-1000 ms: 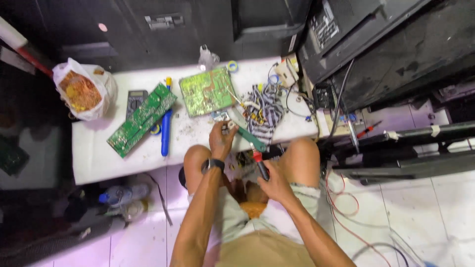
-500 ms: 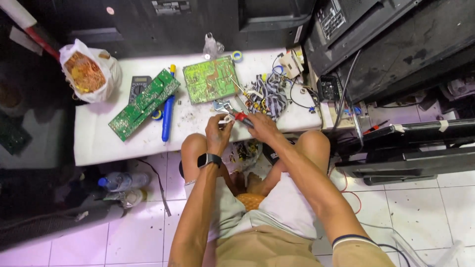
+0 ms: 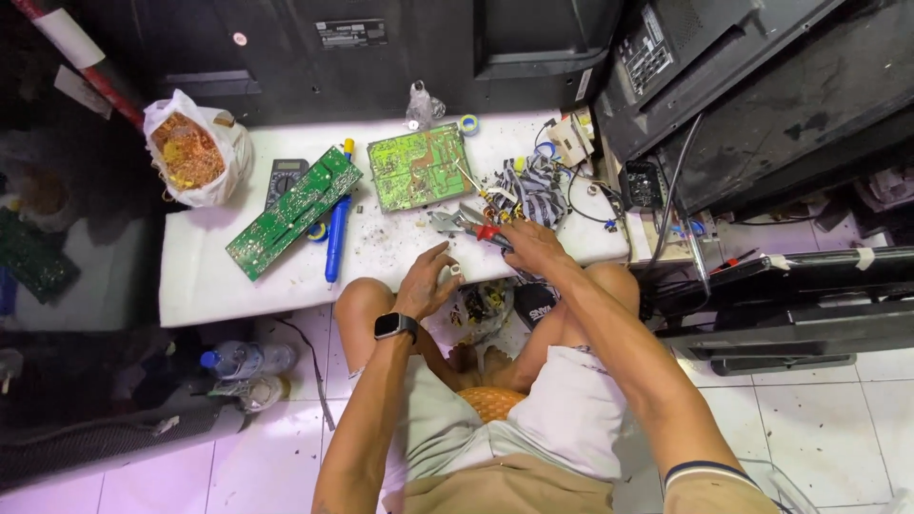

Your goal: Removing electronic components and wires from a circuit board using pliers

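Pliers (image 3: 476,228) with red grips lie at the white table's (image 3: 209,286) near edge, my right hand (image 3: 533,246) closed over their handles, which puts the tips over the work. My left hand (image 3: 428,281) pinches a small pale part (image 3: 455,269) between curled fingers, close beside the tool. The square green board (image 3: 419,167) sits just behind, within reach.

The person wears pale grey shorts (image 3: 533,428) and a tan shirt (image 3: 505,490). The left wrist carries a black smartwatch (image 3: 394,326) with a dark square face. The right arm shows a short sleeve (image 3: 709,481) edged with a dark band. Forearms, knees and both hands are bare.
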